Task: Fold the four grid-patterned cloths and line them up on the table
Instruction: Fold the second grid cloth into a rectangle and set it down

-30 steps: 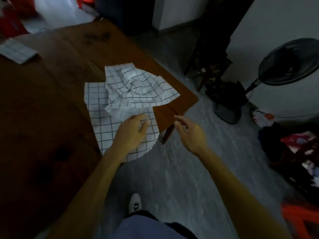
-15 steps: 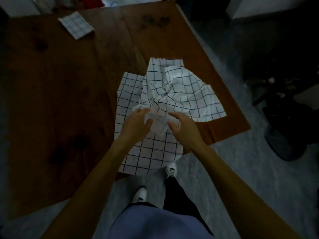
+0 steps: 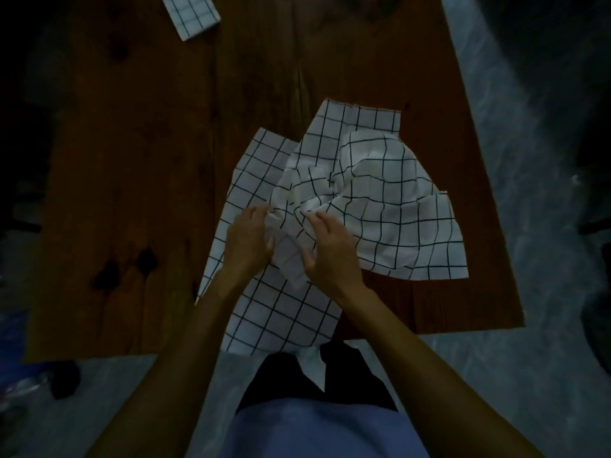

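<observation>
Three grid-patterned cloths in view, and two hands working at them. One folded cloth (image 3: 191, 15) sits far off at the far edge of the surface (image 3: 132, 160), a small neat rectangle, partly cut by the top of the picture. Nearer, a flat cloth (image 3: 264, 312) lies spread near the middle of the near edge, its lower end drooping over that edge. On top of it and off toward the right edge, a crumpled cloth (image 3: 390, 206) heaps up in soft ridges and creases, its black lines bending with every wrinkle. All three are thin white fabric crossed by dark lines in squares.

The surface is dark brown wood, with visible grain, plank seams and a few black knots toward the near left corner.

Now the hands. The left hand (image 3: 248, 239) has its fingers curled into the near end of the crumpled cloth, thumb tucked against the fabric, gripping a bunched fold. The right hand (image 3: 330, 249) is right beside it, fingers bent over the same bunch and thumb pressing in from below, pinching the cloth. A narrow tongue of fabric hangs down between the two hands, over the flat cloth underneath.

Below the near edge, pale grey floor (image 3: 545, 226) and a blue garment (image 3: 314, 431).
</observation>
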{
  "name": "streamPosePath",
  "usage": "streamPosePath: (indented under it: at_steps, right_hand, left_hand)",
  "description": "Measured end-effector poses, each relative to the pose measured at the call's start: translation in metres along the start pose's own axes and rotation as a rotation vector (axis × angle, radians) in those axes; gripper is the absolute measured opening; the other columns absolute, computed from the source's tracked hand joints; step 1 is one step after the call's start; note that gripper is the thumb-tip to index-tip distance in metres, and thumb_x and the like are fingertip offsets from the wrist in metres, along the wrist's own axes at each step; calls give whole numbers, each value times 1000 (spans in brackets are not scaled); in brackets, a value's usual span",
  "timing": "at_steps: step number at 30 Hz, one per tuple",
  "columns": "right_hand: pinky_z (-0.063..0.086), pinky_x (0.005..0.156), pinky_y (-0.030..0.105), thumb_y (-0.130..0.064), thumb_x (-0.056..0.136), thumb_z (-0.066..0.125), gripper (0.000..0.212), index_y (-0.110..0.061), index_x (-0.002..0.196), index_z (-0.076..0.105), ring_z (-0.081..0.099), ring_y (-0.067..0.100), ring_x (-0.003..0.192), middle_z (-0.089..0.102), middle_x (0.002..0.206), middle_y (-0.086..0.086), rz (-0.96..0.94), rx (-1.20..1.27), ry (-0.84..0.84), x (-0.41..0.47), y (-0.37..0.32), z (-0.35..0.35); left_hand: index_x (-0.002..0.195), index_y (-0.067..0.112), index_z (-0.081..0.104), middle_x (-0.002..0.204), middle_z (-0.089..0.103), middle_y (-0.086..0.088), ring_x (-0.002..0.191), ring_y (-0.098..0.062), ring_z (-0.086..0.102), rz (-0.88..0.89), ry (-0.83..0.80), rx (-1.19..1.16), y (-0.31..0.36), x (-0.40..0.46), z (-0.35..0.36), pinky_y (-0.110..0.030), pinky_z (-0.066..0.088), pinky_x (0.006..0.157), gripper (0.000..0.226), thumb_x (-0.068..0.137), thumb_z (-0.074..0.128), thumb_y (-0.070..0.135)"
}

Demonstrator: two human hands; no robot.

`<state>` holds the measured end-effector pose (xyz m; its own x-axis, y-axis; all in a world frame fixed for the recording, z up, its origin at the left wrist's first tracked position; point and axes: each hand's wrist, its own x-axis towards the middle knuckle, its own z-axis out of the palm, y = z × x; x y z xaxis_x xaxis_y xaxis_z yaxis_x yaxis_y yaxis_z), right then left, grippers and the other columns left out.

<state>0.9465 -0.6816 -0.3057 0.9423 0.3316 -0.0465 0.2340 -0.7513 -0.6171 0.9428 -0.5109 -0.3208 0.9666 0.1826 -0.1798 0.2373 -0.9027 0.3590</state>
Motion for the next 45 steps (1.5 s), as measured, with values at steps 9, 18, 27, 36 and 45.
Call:
streamPosePath:
  at_steps: [9,18,27,36,45]
  right_hand:
    - [27,112,44,-11,74,72,74,-13,139,38,31,30,138,42,141,12,-12,-118,3,8,6,26]
    - [26,112,46,-20,80,71,74,-13,143,33,36,30,135,43,140,13,36,-167,191,30,-40,-5]
    - [45,74,34,-20,91,56,15,-9,95,66,57,23,81,63,89,9,-22,-144,433,42,-94,-61]
    - [48,90,36,-19,89,53,32,-16,119,63,58,17,103,64,114,5,137,-51,424,26,-118,-98]
    - [51,82,48,-14,85,61,25,-14,109,65,62,27,95,69,100,7,-279,-250,502,28,-201,-88]
  left_hand:
    - [111,8,65,98,67,-11,91,-27,61,-21,189,-109,-12,17,7,-40,48,83,25,87,57,6]
    - [106,6,65,97,64,-9,84,-16,60,221,380,-386,17,15,-59,-25,51,73,18,90,58,8]
    - [104,4,64,97,63,-12,82,-21,60,449,606,-362,20,3,-144,-28,48,70,21,88,54,13]
    - [100,13,65,96,66,-3,87,-17,60,174,354,-405,-16,-26,-154,-33,53,75,20,83,58,5]
    - [91,11,68,83,67,-9,70,-24,60,477,588,-179,10,-39,-226,-27,38,63,13,81,60,14]
